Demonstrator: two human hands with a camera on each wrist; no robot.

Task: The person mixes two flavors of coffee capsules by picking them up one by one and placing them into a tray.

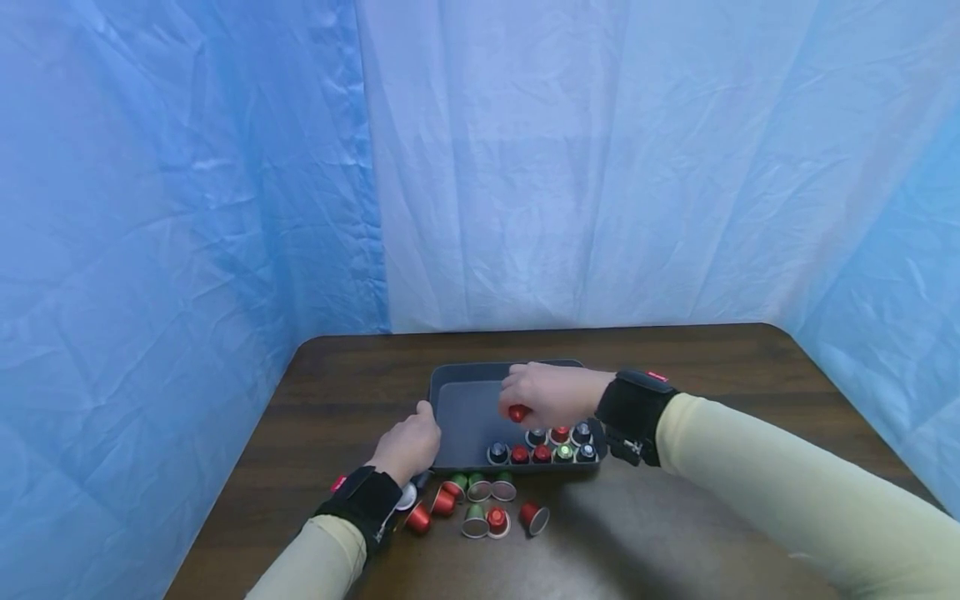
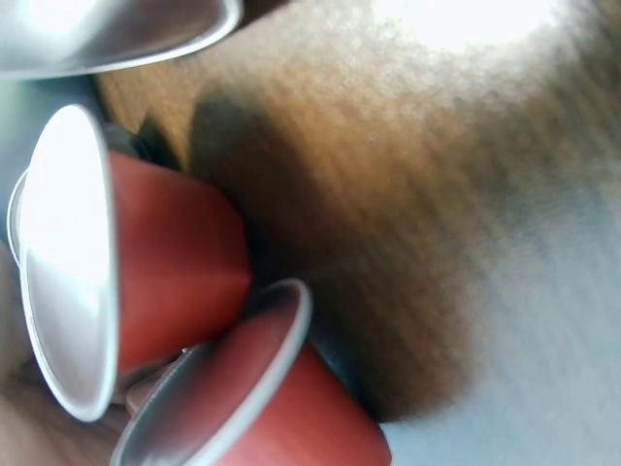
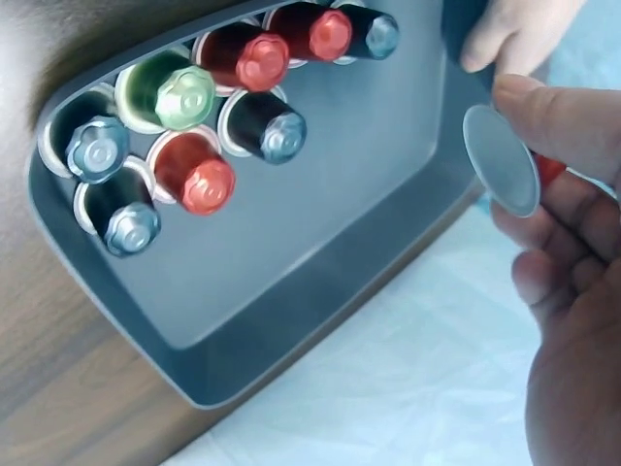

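My right hand (image 1: 551,394) pinches a red coffee capsule (image 1: 519,412) over the dark grey tray (image 1: 468,417). In the right wrist view its pale flat lid (image 3: 502,160) faces the camera, between thumb and fingers. My left hand (image 1: 408,444) grips the tray's left side, the thumb over the wall in the right wrist view. Upright capsules fill a front row, including a green capsule (image 3: 165,89) and a dark capsule (image 3: 264,126) behind it. Beneath my left wrist, red capsules (image 2: 179,257) lie on their sides, large in the left wrist view.
In front of the tray, loose capsules lie on the brown wooden table (image 1: 360,367), among them a green capsule (image 1: 475,521) and a tipped red capsule (image 1: 531,512). Blue-white sheeting (image 1: 525,167) hangs behind the table and along both sides.
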